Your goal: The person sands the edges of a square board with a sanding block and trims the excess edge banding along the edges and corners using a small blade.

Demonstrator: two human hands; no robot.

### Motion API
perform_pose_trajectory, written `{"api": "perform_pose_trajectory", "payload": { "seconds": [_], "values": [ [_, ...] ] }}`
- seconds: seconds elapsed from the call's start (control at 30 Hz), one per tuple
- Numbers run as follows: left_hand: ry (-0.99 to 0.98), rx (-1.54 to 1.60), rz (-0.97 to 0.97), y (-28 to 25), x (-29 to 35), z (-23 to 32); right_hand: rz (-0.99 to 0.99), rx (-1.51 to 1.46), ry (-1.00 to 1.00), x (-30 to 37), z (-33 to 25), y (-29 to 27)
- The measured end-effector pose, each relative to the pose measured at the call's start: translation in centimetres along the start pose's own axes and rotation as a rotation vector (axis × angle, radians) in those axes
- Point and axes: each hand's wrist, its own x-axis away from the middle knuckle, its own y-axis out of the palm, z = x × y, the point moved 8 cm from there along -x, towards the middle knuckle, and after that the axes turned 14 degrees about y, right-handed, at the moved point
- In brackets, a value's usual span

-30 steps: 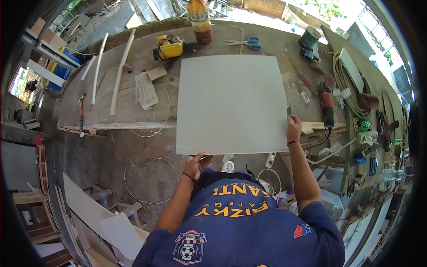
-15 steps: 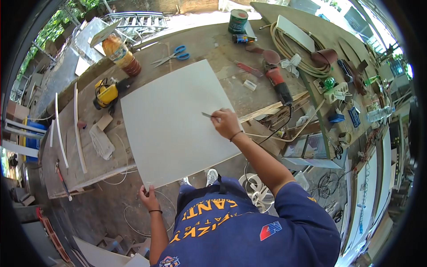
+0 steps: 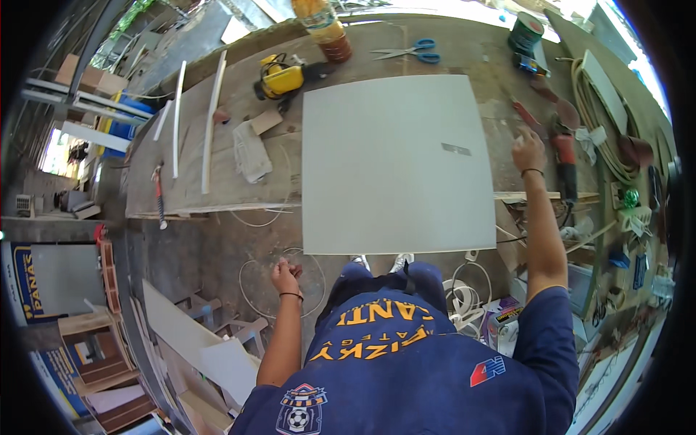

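Observation:
A white square board (image 3: 391, 196) lies on the workbench, its near edge jutting out over the floor. A flat grey metal blade or scraper (image 3: 456, 149) rests on its right half. Just past the board's right edge, my right hand (image 3: 530, 152) reaches over the bench with fingers partly bent and apart, holding nothing that I can see. Close beyond its fingertips lies a red-handled cutter (image 3: 527, 116). My left hand (image 3: 286, 276) hangs off the board's near left corner, fingers curled together, with nothing visible in them.
Right of my right hand lies a red-and-black angle grinder (image 3: 563, 156). Blue-handled scissors (image 3: 420, 52), a bottle (image 3: 324, 32) and a yellow power tool (image 3: 281, 81) are along the far side. Left are a cloth glove (image 3: 251, 152), white strips (image 3: 212, 123) and a hammer (image 3: 159, 196). A hose coil (image 3: 591, 101) sits far right.
My right hand has let go of the metal blade, leaving it on the board, and moved right toward the red-handled cutter. My left hand has come away from the board's corner. The view has turned left.

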Motion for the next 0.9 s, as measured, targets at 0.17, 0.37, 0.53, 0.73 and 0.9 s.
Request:
{"api": "perform_pose_trajectory", "payload": {
  "seconds": [0.17,0.37,0.53,0.73,0.9],
  "values": [
    [0.154,-0.169,0.06,-2.2,-3.4,1.5,-0.041,0.01,0.0,0.1,2.4,2.3],
    [0.808,-0.564,-0.153,7.2,-3.9,12.4,0.027,-0.558,0.212,3.7,5.1,-3.1],
    [1.331,-0.771,-0.627,19.0,-3.3,14.4,0.012,-1.096,0.589,12.7,12.3,-5.7],
    [1.619,-0.835,-1.076,28.1,-3.7,13.7,0.0,-1.301,0.829,25.3,13.2,-5.6],
    [1.632,-1.015,-1.084,28.9,-4.2,12.7,-0.096,-1.263,0.994,28.4,9.7,-4.7]
  ]
}}
